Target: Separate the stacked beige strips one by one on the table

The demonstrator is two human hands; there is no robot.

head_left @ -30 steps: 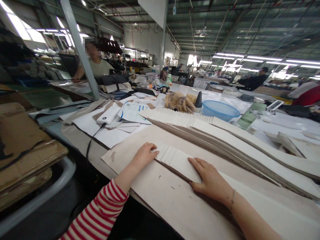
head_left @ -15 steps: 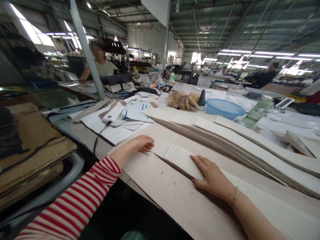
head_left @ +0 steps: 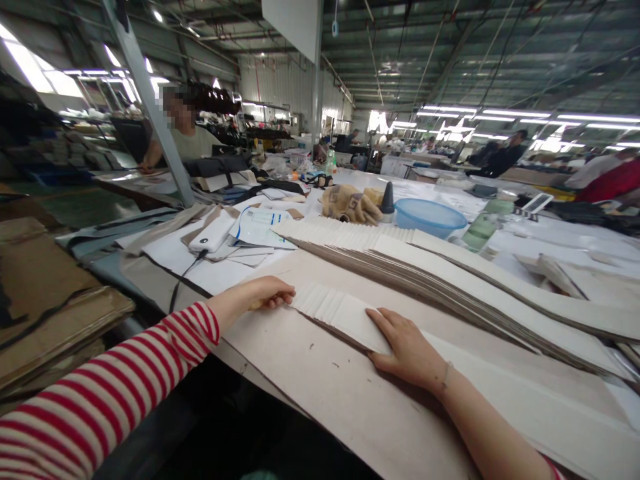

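Note:
A small fanned stack of white card strips [head_left: 333,307] lies on a large beige board [head_left: 320,387] in front of me. My left hand [head_left: 265,293], in a red-and-white striped sleeve, rests at the stack's left end with fingers curled against the strip edges. My right hand [head_left: 405,347] lies flat on top of the stack's right part, fingers stretched out and pressing it down. Behind runs a long fanned row of more white strips [head_left: 450,273].
A blue plastic bowl [head_left: 430,217], a dark cone-tipped bottle [head_left: 387,199], a tan cloth [head_left: 350,203], a white power bank with cable [head_left: 213,233] and papers lie farther back. Cardboard sheets [head_left: 45,293] are stacked at left. Another person [head_left: 187,137] sits across the table.
My left hand has slid left and back along the board to the stack's end, fingers curling more. My right hand stays flat on the strips. The view shifted slightly.

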